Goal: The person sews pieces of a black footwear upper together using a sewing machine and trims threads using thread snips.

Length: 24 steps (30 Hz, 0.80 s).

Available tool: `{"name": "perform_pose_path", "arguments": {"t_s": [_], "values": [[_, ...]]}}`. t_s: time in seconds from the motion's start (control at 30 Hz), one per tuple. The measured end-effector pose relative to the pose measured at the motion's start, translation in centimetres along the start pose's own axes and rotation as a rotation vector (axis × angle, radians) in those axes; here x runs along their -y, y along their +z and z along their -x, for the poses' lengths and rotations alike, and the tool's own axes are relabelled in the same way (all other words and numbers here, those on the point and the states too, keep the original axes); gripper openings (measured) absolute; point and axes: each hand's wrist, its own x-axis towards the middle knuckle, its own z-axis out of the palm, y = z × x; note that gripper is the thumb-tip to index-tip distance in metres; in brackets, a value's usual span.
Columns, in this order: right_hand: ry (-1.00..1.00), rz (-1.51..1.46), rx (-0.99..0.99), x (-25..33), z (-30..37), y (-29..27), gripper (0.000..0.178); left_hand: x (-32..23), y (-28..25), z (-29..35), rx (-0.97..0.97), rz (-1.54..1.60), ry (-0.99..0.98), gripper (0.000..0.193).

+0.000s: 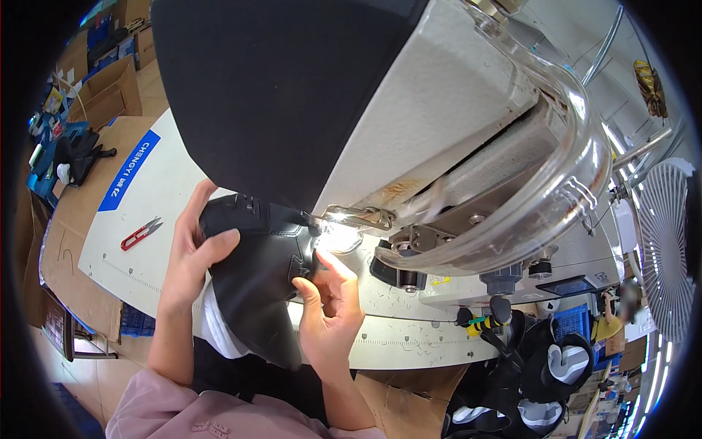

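A black leather shoe upper [252,282] with white lining showing at its lower left lies at the front of a sewing machine [417,124]. My left hand [189,263] grips its left side, thumb on top and fingers underneath. With thumb and forefinger, my right hand [333,314] holds the right edge by the stitched, notched seam. The far end of the upper reaches the brightly lit needle area [340,238], where glare hides the needle and exact contact. Red-handled thread snips [140,234] rest on the white table [409,340], left of my left hand.
A clear curved guard [578,175] arches over the machine's right side. More black uppers with white linings [537,373] are heaped at the lower right. A white fan [664,241] stands far right. Cardboard [91,219] borders the table's left; another person [608,318] is in the background.
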Motion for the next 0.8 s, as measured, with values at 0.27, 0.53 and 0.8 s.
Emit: {"name": "perform_pose_path", "arguments": {"t_s": [0.27, 0.53, 0.8], "values": [[-0.051, -0.023, -0.029, -0.3, -0.4, 0.0, 0.035, -0.8, 0.3, -0.4, 0.045, -0.047, 0.029, 0.061], [-0.063, -0.011, -0.061, -0.3, -0.5, 0.5, 0.033, -0.8, -0.5, -1.4, 0.078, -0.072, 0.005, 0.063], [-0.047, 0.014, -0.043, 0.3, -0.6, 0.5, 0.031, -1.6, -0.8, -2.2, 0.118, -0.179, -0.001, 0.065]]}}
